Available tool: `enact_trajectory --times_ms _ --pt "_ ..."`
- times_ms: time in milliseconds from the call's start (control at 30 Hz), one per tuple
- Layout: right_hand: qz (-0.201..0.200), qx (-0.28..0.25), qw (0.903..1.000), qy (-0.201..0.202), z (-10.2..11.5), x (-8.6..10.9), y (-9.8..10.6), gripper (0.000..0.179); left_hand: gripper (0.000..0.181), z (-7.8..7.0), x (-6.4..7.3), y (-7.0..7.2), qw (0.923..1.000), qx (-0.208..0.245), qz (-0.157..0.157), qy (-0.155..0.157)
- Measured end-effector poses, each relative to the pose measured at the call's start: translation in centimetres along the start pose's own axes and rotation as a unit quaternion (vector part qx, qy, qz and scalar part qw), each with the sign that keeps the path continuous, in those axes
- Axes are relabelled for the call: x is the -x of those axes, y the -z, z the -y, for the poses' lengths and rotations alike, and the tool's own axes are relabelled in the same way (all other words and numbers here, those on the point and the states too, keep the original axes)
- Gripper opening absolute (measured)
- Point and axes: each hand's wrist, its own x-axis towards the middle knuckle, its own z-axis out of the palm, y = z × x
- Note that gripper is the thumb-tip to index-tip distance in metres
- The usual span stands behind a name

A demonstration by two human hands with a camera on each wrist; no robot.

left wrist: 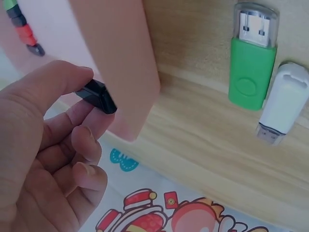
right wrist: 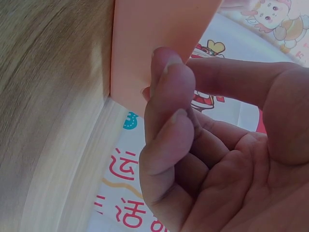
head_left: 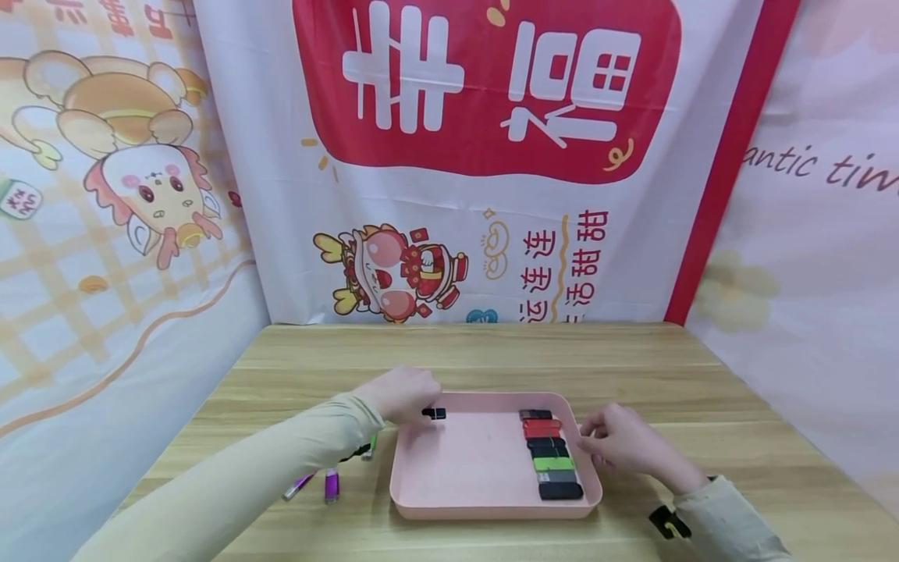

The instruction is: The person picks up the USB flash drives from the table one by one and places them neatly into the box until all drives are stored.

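A black USB flash drive (left wrist: 99, 98) is pinched between the thumb and fingers of my left hand (head_left: 402, 393), at the far left corner of a pink tray (head_left: 485, 512). At the tray's right side, my right hand (head_left: 625, 442) grips the wall, fingers outside and thumb at the rim. Inside along that side lies a column of several flash drives, among them a red one (head_left: 542, 429), a lime green one (head_left: 552, 464) and a black one (head_left: 561, 491) nearest me. In the left wrist view, a green flash drive (left wrist: 252, 72) and a white one (left wrist: 285, 99) lie outside the tray.
Two purple flash drives (head_left: 332, 485) lie on the wooden table (head_left: 337, 538) left of the tray, partly near my left sleeve. Printed cloth hangings (head_left: 449, 195) stand behind the table and on both sides. Black straps (head_left: 669, 523) are around the wrists.
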Motion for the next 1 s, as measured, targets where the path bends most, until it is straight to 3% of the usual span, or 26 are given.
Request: enact_trajectory --times_ms 300,500,833,1000 --pt "0.001 -0.005 0.9999 -0.01 0.1 -0.2 -0.1 0.006 0.021 -0.2 -0.3 -1.4 0.9976 -0.067 -0.017 -0.008" --pt "0.003 -0.006 1.0 -0.007 0.1 -0.1 -0.1 0.006 0.017 -0.3 -0.4 -1.4 0.9974 -0.066 -0.028 -0.004" --pt "0.005 -0.009 0.9999 0.001 0.1 0.0 -0.1 0.006 0.014 -1.1 -1.0 -1.7 0.9951 -0.096 -0.001 0.023" --pt "0.005 -0.002 1.0 0.005 -0.1 0.0 -0.1 0.007 0.014 -1.3 -1.3 -1.8 0.9944 -0.097 -0.017 0.036"
